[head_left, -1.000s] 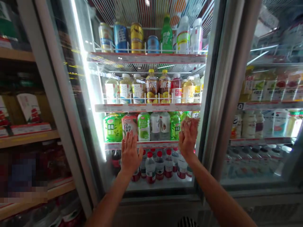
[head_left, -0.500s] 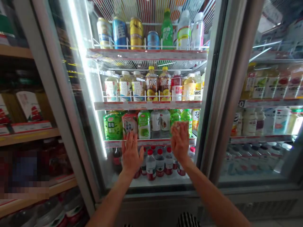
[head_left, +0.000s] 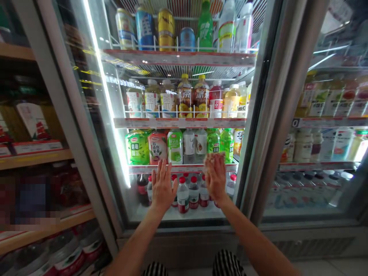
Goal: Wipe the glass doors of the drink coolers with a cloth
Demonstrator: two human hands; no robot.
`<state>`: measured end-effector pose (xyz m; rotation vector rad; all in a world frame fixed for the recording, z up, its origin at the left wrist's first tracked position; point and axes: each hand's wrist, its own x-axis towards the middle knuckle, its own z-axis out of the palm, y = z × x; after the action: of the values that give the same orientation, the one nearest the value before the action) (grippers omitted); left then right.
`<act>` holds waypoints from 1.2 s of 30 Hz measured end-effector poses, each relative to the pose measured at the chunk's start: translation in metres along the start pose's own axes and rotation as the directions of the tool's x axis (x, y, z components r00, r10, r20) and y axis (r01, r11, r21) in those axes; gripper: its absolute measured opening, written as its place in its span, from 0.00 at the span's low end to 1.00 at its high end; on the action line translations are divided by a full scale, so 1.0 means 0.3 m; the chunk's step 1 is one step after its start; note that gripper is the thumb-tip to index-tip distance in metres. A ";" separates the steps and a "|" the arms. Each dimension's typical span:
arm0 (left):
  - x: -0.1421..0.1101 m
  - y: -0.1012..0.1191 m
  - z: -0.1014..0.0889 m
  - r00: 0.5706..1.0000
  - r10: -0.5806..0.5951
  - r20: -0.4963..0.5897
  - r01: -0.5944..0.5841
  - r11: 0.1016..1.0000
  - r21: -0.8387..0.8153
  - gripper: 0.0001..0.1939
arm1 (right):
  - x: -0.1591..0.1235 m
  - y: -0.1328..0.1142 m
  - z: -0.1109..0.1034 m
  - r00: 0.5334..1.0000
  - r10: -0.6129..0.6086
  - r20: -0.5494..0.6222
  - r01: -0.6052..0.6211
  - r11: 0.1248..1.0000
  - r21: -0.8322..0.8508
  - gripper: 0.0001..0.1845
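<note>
My left hand (head_left: pixel 163 188) lies flat with its fingers stretched out, palm toward the glass door (head_left: pixel 184 224) of a lit drinks fridge. Nothing shows in it. To its right, my right hand (head_left: pixel 216 179) holds a crumpled, pale, patterned cloth (head_left: pixel 214 156) against the glass. Only the cloth's upper edge shows past my fingertips; the rest is hidden under the hand. Behind the glass, near my hands, are red-capped bottles (head_left: pixel 183 195) on the bottom level. Green bottles (head_left: pixel 213 141) and a red tea bottle (head_left: pixel 158 147) stand on the shelf above.
Higher fridge shelves carry tea bottles (head_left: pixel 184 96) and cans (head_left: pixel 166 28). A metal door frame (head_left: pixel 283 115) runs up the right side, with another drinks fridge (head_left: pixel 322 166) beyond it. Wooden shelves (head_left: pixel 34 159) with bottles stand at the left. My striped-covered knees (head_left: pixel 228 262) show at the bottom.
My right hand has moved slightly left and down over the glass with the cloth. My left hand stays flat, now a little further right. The view has shifted slightly.
</note>
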<state>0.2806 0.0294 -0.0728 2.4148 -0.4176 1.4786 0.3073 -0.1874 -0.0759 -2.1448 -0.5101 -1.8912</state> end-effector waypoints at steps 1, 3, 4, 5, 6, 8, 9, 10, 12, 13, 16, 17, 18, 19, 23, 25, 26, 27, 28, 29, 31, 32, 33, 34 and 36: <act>-0.002 0.001 0.000 1.000 0.011 0.004 -0.011 1.000 -0.006 0.32 | -0.006 -0.029 0.009 0.995 -0.062 0.083 0.061 0.998 0.014 0.29; -0.008 -0.006 -0.004 1.000 0.023 0.009 -0.023 1.000 -0.010 0.32 | -0.011 -0.031 0.004 0.978 -0.125 0.169 0.125 0.992 0.009 0.28; -0.013 -0.013 -0.006 1.000 0.018 0.009 -0.018 1.000 -0.008 0.32 | -0.009 -0.006 -0.008 0.983 -0.111 0.147 0.115 0.993 -0.015 0.29; -0.017 -0.022 -0.008 1.000 0.009 0.009 -0.009 1.000 -0.004 0.32 | -0.004 0.031 -0.025 0.994 -0.072 0.087 0.077 0.996 -0.048 0.29; -0.022 -0.030 -0.010 1.000 -0.002 0.011 0.002 1.000 0.000 0.32 | 0.002 0.070 -0.041 1.000 -0.021 0.009 0.022 0.997 -0.078 0.29; -0.033 -0.041 -0.010 1.000 -0.016 0.014 0.016 1.000 0.008 0.32 | 0.014 0.124 -0.060 0.988 0.077 -0.136 -0.092 0.990 -0.109 0.30; -0.038 -0.043 -0.009 1.000 -0.018 0.017 0.018 1.000 0.008 0.32 | 0.016 0.127 -0.058 0.981 0.101 -0.165 -0.120 0.987 -0.107 0.30; -0.043 -0.041 -0.007 1.000 -0.017 0.020 0.017 1.000 0.006 0.32 | 0.014 0.110 -0.050 0.983 0.101 -0.156 -0.117 0.988 -0.098 0.30; -0.052 -0.032 -0.002 1.000 -0.003 0.030 0.003 1.000 0.000 0.31 | 0.003 0.035 -0.019 0.999 0.025 -0.047 -0.028 0.998 -0.065 0.29; -0.056 -0.029 -0.001 0.999 0.010 0.038 -0.010 1.000 0.001 0.31 | -0.002 -0.010 -0.002 0.999 -0.043 0.032 0.044 0.998 -0.042 0.29; -0.065 -0.037 -0.005 0.997 0.044 0.057 -0.046 0.999 0.022 0.30 | 0.007 -0.091 0.028 0.938 -0.256 0.234 0.257 0.966 0.029 0.27; -0.066 -0.049 -0.008 0.998 0.041 0.058 -0.043 0.999 0.033 0.30 | 0.022 -0.089 0.027 0.933 -0.272 0.237 0.273 0.962 0.027 0.27; -0.067 -0.065 -0.013 0.998 0.026 0.051 -0.028 0.999 0.044 0.30 | 0.041 -0.074 0.023 0.949 -0.245 0.198 0.249 0.968 0.007 0.27; -0.068 -0.082 -0.017 0.999 0.006 0.038 -0.008 0.999 0.053 0.30 | 0.062 -0.054 0.018 0.974 -0.187 0.130 0.191 0.981 -0.022 0.27; -0.079 -0.134 -0.027 0.999 -0.044 0.007 0.043 0.996 0.077 0.31 | 0.096 -0.023 0.020 0.998 0.015 -0.058 -0.019 0.998 -0.068 0.28; -0.090 -0.141 -0.028 0.999 -0.025 0.023 0.023 0.996 0.088 0.31 | 0.072 -0.070 0.042 0.991 -0.117 0.071 0.120 0.992 -0.038 0.27; -0.095 -0.144 -0.028 0.999 -0.008 0.036 0.005 0.995 0.095 0.30 | 0.059 -0.101 0.055 0.961 -0.231 0.155 0.234 0.972 -0.004 0.26; -0.101 -0.150 -0.030 0.999 0.007 0.046 -0.012 0.995 0.103 0.30 | 0.052 -0.133 0.068 0.910 -0.349 0.223 0.349 0.936 0.041 0.25; -0.105 -0.158 -0.032 0.999 0.016 0.052 -0.022 0.994 0.112 0.29 | 0.055 -0.161 0.080 0.857 -0.442 0.264 0.436 0.896 0.083 0.24; -0.107 -0.171 -0.036 0.999 0.013 0.053 -0.019 0.992 0.121 0.29 | 0.069 -0.184 0.090 0.826 -0.490 0.280 0.480 0.871 0.107 0.24; -0.103 -0.209 -0.049 0.999 -0.025 0.038 0.020 0.990 0.138 0.29 | 0.122 -0.217 0.108 0.869 -0.431 0.243 0.426 0.902 0.078 0.25; -0.099 -0.231 -0.057 0.998 -0.055 0.024 0.051 0.988 0.143 0.29 | 0.152 -0.229 0.117 0.915 -0.350 0.201 0.348 0.936 0.045 0.25; -0.092 -0.254 -0.066 0.996 -0.083 0.012 0.080 0.986 0.147 0.29 | 0.177 -0.242 0.127 0.949 -0.272 0.162 0.272 0.962 0.020 0.25; -0.085 -0.277 -0.075 0.995 -0.104 0.002 0.102 0.983 0.152 0.29 | 0.190 -0.256 0.137 0.964 -0.226 0.140 0.226 0.974 0.011 0.26; -0.073 -0.319 -0.092 0.992 -0.125 -0.004 0.124 0.978 0.167 0.29 | 0.178 -0.291 0.163 0.941 -0.302 0.151 0.297 0.953 0.058 0.25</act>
<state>0.2853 0.1302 -0.0884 2.5225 -0.1451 1.5062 0.3215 -0.0827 -0.0342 -2.3157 -0.9437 -1.8454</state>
